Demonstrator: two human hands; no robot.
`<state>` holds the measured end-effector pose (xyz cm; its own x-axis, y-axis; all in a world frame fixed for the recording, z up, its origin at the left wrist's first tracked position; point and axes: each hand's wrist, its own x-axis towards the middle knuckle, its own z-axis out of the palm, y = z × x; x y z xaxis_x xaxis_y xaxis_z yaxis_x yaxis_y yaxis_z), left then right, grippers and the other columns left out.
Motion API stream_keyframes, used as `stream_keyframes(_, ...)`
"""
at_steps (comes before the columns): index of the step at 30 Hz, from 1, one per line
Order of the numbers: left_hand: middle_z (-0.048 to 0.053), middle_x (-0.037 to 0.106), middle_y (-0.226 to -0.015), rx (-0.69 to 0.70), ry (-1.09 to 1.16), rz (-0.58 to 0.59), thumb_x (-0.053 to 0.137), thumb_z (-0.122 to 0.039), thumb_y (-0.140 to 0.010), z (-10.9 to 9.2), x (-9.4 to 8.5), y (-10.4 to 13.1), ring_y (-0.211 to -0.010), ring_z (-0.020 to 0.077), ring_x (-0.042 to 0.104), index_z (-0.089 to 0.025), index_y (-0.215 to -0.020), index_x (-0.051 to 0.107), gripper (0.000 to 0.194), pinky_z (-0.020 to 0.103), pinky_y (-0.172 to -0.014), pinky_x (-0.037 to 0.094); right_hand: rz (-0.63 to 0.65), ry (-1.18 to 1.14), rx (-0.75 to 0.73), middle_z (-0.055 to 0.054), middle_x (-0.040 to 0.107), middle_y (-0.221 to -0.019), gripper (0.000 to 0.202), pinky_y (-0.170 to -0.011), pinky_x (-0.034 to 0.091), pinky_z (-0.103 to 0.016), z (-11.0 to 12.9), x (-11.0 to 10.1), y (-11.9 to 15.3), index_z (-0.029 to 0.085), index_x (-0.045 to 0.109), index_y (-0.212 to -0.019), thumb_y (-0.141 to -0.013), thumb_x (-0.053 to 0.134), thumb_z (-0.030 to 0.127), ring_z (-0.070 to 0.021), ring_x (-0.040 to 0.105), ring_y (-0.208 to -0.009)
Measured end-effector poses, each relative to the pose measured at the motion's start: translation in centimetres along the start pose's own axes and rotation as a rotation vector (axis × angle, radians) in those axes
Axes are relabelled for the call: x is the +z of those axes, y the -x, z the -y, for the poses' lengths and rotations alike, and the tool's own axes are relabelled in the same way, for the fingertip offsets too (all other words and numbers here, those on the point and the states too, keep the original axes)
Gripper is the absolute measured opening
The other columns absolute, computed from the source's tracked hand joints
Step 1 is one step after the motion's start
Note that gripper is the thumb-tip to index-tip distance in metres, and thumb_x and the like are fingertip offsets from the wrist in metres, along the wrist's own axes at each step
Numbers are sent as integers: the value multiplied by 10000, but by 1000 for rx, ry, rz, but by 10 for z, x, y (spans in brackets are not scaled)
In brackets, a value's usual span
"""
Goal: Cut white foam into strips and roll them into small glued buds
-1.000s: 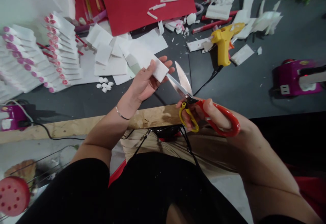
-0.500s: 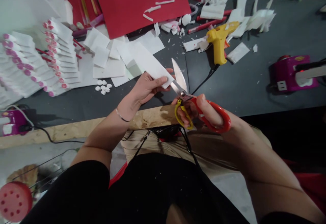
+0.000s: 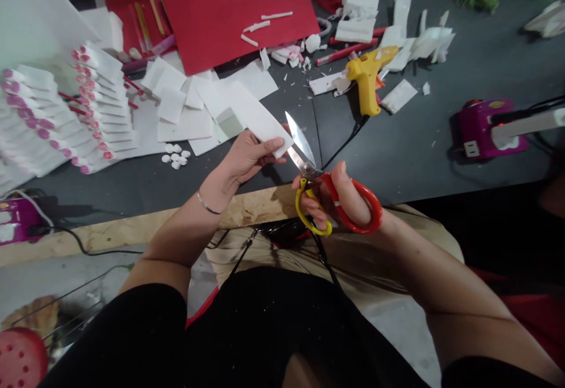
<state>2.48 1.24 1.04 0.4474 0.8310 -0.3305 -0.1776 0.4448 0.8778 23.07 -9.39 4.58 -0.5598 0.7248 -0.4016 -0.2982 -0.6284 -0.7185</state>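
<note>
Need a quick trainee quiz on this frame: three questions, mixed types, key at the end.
1. Multiple choice: what does the left hand hold?
A) a yellow glue gun
B) a white strip
C) a red sheet

2. True or false: the right hand holds scissors with the blades apart.

3. Fill in the blank: in this view, the cluster of small white lumps lies to the ____ of the left hand.

Key: 1. B. 2. True. 3. left.
</note>
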Motion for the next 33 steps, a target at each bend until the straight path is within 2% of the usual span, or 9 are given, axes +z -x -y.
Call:
stream_keyframes(8, 20, 789, -854, -17, -7, 25, 1008, -511, -656, -1, -2, 1, -783, 144, 757, -168, -951, 779, 508, 248, -708, 684, -26, -23, 1, 102, 442, -624, 776, -330, 413, -220, -1, 6, 2, 208, 585, -1021, -828, 592, 960, -58, 343, -391)
stream_keyframes(16, 23, 801, -864, -18, 24, 69, 1018, -500, -646, -2, -1, 1, -796, 153, 767, -178, -981, 792, 517, 251, -706, 667, -45, 13, -26, 105, 433, -616, 775, -318, 391, -220, -6, 6, 4, 204, 590, -1050, -847, 579, 951, -59, 344, -366)
stream_keyframes(19, 49, 821, -917, 5, 63, 23, 1001, -579, -652, -2, -2, -1, -807, 163, 772, -177, -1007, 794, 575, 258, -702, 662, -73, 49, -50, 106, 417, -621, 761, -332, 390, -214, -7, 4, 5, 201, 585, -1056, -860, 585, 936, -55, 348, -372)
stream_keyframes(22, 21, 796, -811, 23, 59, -36, 1000, -619, -637, -1, -4, -3, -691, 123, 733, -180, -932, 790, 570, 232, -648, 639, -83, 75, -61, 100, 421, -618, 751, -342, 380, -213, -7, 4, 6, 200, 576, -1051, -881, 559, 931, -56, 352, -379)
stream_keyframes(26, 4, 779, -760, 32, -7, -41, 992, -605, -654, 1, -4, -4, -665, 113, 721, -182, -867, 780, 519, 223, -627, 624, -64, 81, -90, 80, 467, -628, 756, -383, 398, -235, -7, 7, 7, 222, 563, -1049, -888, 513, 958, -77, 402, -414)
stream_keyframes(30, 22, 802, -796, 32, -47, -18, 965, -619, -685, 1, -2, -3, -671, 123, 733, -181, -929, 791, 531, 228, -615, 618, -40, 96, -135, 53, 523, -687, 761, -475, 458, -272, -7, 8, 7, 229, 534, -1076, -905, 461, 967, -114, 510, -503)
stream_keyframes(33, 37, 820, -833, 56, -79, -49, 938, -626, -719, 0, -2, -3, -697, 135, 753, -182, -961, 788, 527, 242, -643, 632, -18, 139, -130, 48, 535, -705, 768, -494, 456, -283, -4, 8, 7, 228, 508, -1084, -902, 455, 973, -123, 517, -527)
